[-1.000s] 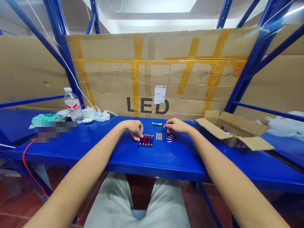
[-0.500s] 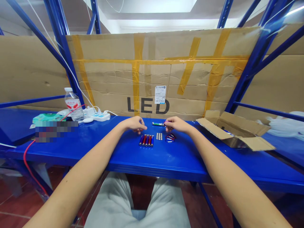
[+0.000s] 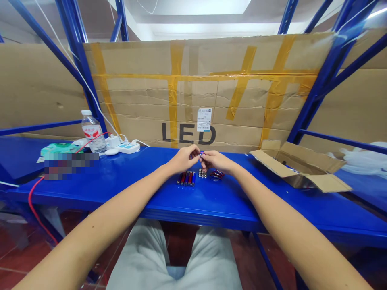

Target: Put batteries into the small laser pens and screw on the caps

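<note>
My left hand point(image 3: 185, 158) and my right hand point(image 3: 216, 160) meet fingertip to fingertip above the blue table point(image 3: 211, 201). Both are closed in a pinch on a small flashlight point(image 3: 201, 155), a slim metal tube mostly covered by my fingers. Just below my left hand lies a row of several red, blue and purple flashlights point(image 3: 186, 178). Beside them, under my right fingers, several silver button cells point(image 3: 202, 174) sit in a block. To their right is a small pile of red and blue carabiner clips point(image 3: 217, 175).
An open cardboard box point(image 3: 298, 167) stands at the right. On the left are a water bottle point(image 3: 92, 132), a white power strip point(image 3: 128, 148), a green tissue pack point(image 3: 57, 149) and a red cable point(image 3: 36, 201). A large taped cardboard sheet point(image 3: 145, 100) walls off the back.
My left hand has moved right and closed on the flashlight beside my right hand. My right hand has shifted slightly left, and the tube, visible before, is now mostly hidden.
</note>
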Demonstrator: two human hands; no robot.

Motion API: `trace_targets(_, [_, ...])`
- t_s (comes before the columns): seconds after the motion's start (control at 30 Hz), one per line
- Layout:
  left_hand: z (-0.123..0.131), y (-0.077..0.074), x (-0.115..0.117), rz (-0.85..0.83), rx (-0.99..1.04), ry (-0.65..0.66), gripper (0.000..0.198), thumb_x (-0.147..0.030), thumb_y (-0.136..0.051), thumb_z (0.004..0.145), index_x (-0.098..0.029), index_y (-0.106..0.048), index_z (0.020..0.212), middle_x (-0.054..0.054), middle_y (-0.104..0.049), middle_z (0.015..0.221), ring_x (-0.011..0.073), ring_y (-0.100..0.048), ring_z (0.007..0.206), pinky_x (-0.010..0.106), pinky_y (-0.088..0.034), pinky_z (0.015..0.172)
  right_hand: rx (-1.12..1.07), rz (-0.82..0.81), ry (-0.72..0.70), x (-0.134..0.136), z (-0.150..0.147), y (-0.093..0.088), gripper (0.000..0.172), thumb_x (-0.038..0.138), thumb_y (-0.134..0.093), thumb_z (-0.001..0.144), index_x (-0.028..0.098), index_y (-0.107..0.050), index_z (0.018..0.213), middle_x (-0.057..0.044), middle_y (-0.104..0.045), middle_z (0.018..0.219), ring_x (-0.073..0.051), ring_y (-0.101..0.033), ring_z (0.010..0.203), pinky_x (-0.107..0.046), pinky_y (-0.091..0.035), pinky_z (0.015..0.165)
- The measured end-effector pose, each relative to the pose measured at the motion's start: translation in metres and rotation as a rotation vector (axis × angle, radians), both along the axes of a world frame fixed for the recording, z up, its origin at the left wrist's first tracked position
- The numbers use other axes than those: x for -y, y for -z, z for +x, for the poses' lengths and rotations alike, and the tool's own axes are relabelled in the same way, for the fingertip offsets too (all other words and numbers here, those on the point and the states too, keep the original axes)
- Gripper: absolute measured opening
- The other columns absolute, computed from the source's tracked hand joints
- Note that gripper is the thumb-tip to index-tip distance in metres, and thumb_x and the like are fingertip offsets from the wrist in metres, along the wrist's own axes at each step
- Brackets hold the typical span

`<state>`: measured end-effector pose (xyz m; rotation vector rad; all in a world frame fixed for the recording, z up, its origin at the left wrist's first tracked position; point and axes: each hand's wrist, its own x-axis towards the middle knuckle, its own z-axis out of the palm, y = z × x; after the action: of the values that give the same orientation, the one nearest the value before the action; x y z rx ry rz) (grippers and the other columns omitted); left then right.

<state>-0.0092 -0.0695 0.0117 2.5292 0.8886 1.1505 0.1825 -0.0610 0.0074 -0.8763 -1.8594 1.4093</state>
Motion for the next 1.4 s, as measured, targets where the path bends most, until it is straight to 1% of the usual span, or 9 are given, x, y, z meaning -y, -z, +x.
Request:
trace_targets(0.23, [0.0,0.001,0.001,0.035,-0.016,-0.006,0.011,-0.022,-0.053,0.085,-0.017,-0.06,0.091,-0.001,-0.064,0.076,0.0111,-0.055,0.068,0.023,-0.041,0.064,0.124,0.088,0.029,0.004,-0.003,-0.002,0.019,0.036,-0.053,0.091,0.019,-0.047,0.083,0.005,-0.046,0.059,-0.012,-0.052,0.053,-0.028,-0.048,0.058])
trace_targets(0.3, [0.0,0.001,0.001,0.039,0.003,-0.045,0.009,-0.02,-0.053,0.083,-0.017,-0.059,0.089,-0.002,-0.061,0.073,0.0103,-0.052,0.064,0.023,-0.039,0.062,0.201,0.198,0.069,0.006,-0.005,-0.003,0.011,0.03,-0.051,0.091,0.019,-0.048,0.095,0.005,-0.047,0.061,-0.012,-0.054,0.054,-0.027,-0.047,0.058])
trace_targets(0.4, [-0.001,0.001,0.0,0.023,0.03,-0.086,0.009,-0.018,-0.051,0.081,-0.017,-0.057,0.087,-0.003,-0.059,0.071,0.01,-0.05,0.062,0.023,-0.038,0.061,0.267,0.333,0.077,0.006,-0.009,-0.002,0.021,0.02,-0.048,0.091,0.02,-0.047,0.112,0.004,-0.052,0.068,-0.012,-0.056,0.058,-0.026,-0.047,0.059])
trace_targets(0.47, [-0.001,0.001,-0.001,-0.004,0.056,-0.09,0.01,-0.018,-0.051,0.08,-0.018,-0.056,0.088,-0.003,-0.06,0.071,0.0102,-0.052,0.063,0.023,-0.039,0.061,0.279,0.374,0.066,0.006,-0.012,0.001,0.023,0.018,-0.046,0.091,0.02,-0.047,0.114,0.002,-0.056,0.075,-0.012,-0.057,0.059,-0.026,-0.048,0.059])
trace_targets(0.63, [-0.001,0.0,0.0,-0.087,0.071,-0.051,0.014,-0.019,-0.051,0.08,-0.018,-0.058,0.092,-0.003,-0.061,0.068,0.0108,-0.055,0.061,0.023,-0.043,0.062,0.237,0.352,0.081,0.005,-0.014,0.005,0.014,0.025,-0.044,0.093,0.021,-0.046,0.107,0.002,-0.055,0.075,-0.012,-0.058,0.056,-0.026,-0.049,0.057])
trace_targets(0.8, [0.0,-0.001,0.0,-0.131,0.082,-0.034,0.017,-0.019,-0.053,0.08,-0.017,-0.062,0.094,-0.002,-0.063,0.07,0.0115,-0.059,0.061,0.024,-0.046,0.063,0.2,0.285,0.087,0.001,-0.012,0.005,0.012,0.021,-0.047,0.091,0.022,-0.042,0.102,0.006,-0.053,0.065,-0.012,-0.058,0.053,-0.026,-0.049,0.056])
trace_targets(1.0, [0.0,0.002,-0.003,-0.135,0.085,-0.035,0.015,-0.017,-0.053,0.08,-0.017,-0.061,0.093,-0.002,-0.064,0.068,0.0122,-0.061,0.062,0.025,-0.047,0.065,0.299,0.356,0.154,0.002,-0.01,0.003,0.011,0.02,-0.043,0.091,0.022,-0.043,0.101,0.006,-0.052,0.061,-0.013,-0.054,0.049,-0.025,-0.044,0.053])
trace_targets(1.23, [0.003,0.006,-0.006,-0.268,0.2,0.028,0.015,-0.014,-0.056,0.077,-0.016,-0.062,0.091,0.0,-0.067,0.074,0.0121,-0.064,0.065,0.027,-0.052,0.069,0.382,0.564,0.27,0.003,-0.013,0.001,0.005,0.02,-0.044,0.091,0.02,-0.047,0.095,-0.003,-0.064,0.085,-0.018,-0.059,0.081,-0.029,-0.044,0.074])
trace_targets(1.4, [0.006,0.01,-0.009,-0.342,0.253,0.069,0.02,-0.009,-0.055,0.073,-0.014,-0.064,0.09,0.001,-0.067,0.075,0.0114,-0.065,0.066,0.027,-0.054,0.071,0.461,0.623,0.325,-0.001,-0.014,0.005,0.004,0.019,-0.042,0.093,0.02,-0.047,0.094,-0.01,-0.067,0.101,-0.021,-0.061,0.093,-0.03,-0.042,0.079])
